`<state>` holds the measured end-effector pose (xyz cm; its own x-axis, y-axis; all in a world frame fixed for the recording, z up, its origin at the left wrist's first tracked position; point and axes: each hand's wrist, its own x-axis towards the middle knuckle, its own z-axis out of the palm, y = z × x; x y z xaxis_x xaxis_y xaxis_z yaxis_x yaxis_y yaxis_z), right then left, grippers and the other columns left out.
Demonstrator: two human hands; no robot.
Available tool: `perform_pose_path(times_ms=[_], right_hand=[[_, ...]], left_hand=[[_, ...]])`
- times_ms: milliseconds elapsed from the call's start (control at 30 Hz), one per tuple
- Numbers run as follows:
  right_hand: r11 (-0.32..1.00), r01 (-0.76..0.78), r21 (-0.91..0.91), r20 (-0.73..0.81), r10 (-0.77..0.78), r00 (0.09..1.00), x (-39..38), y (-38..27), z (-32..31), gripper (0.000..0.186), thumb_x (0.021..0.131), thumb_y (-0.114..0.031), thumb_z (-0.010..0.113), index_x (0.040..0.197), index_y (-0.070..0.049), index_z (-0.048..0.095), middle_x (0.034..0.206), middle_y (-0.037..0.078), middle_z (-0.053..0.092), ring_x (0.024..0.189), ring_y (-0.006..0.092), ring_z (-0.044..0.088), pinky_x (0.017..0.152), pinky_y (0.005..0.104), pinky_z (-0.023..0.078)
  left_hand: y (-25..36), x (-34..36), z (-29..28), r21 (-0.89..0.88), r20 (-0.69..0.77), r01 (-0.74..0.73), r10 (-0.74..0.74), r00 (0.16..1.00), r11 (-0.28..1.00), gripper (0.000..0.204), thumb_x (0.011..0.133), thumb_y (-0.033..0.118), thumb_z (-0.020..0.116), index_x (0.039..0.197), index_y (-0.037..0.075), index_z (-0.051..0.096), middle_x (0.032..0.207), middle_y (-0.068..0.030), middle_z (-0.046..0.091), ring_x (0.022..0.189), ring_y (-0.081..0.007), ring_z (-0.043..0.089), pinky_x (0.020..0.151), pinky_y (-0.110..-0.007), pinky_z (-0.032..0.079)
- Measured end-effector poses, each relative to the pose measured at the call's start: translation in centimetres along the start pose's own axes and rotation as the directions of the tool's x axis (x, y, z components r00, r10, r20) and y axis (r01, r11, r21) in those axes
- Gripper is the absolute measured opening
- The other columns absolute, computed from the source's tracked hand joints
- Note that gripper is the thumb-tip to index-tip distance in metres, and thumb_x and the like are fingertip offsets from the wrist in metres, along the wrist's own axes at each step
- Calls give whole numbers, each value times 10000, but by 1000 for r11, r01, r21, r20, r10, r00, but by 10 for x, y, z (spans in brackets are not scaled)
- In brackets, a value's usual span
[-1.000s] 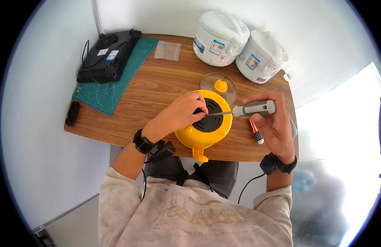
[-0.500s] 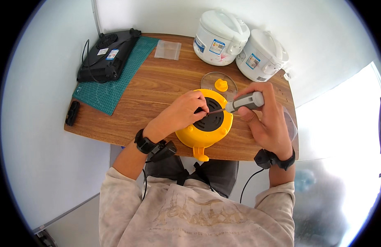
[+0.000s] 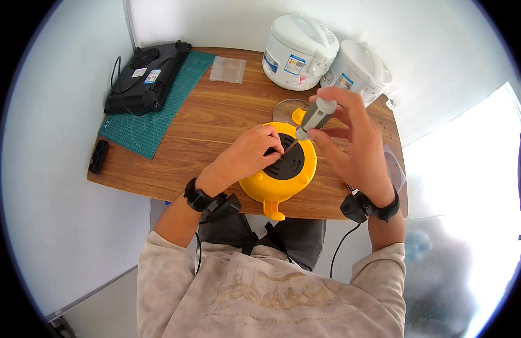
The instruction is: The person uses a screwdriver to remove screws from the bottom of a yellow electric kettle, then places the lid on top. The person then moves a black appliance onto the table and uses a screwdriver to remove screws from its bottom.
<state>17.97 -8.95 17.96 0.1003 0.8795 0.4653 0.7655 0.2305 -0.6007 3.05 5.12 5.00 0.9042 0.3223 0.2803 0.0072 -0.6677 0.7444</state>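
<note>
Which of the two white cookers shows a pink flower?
The left white cooker; on the right white cooker, partly covered by the right hand, none is visible.

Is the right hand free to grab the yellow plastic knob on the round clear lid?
Probably not now: the right hand holds the grey-handled screwdriver, which partly covers the knob in this view.

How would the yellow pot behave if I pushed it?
The yellow pot would probably slide rather than roll, since its black vented base faces up. Pushed at the jutting handle, it might swivel.
</note>
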Motion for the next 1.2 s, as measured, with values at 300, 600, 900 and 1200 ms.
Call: perform_pose_path(times_ms=[300,600,900,1200], right_hand=[[997,-38,71,-40,41,998,-6,4,-3,473,845,44,723,1277,-49,556,1248,99,655,1032,234,691,835,333,629],[984,-66,164,-76,80,994,-4,12,-5,466,859,33,711,1291,-46,555,1276,106,670,1089,215,691,854,322,615],[995,-6,104,-55,12,998,-1,8,-3,435,866,21,712,1277,-38,579,1268,103,679,1089,198,689,861,320,613],[979,65,194,-45,-57,997,7,14,-12,303,904,35,670,1200,2,616,1242,139,702,1092,197,701,939,326,579]], left_hand=[[1,-1,2,-15,-21,36,-36,999,999,97,871,85,704,933,12,719,1029,-111,630,1020,-282,605,909,-377,505],[3,0,0,-11,6,41,-41,999,999,94,880,79,695,939,12,724,1040,-120,629,1043,-286,601,926,-379,500],[0,-1,1,24,4,43,-43,999,999,114,891,103,700,975,28,719,1076,-108,640,1007,-276,625,898,-360,522],[1,-1,1,-6,-16,15,-15,1000,1000,96,884,80,689,947,11,711,1041,-112,630,1024,-286,608,908,-376,505]])
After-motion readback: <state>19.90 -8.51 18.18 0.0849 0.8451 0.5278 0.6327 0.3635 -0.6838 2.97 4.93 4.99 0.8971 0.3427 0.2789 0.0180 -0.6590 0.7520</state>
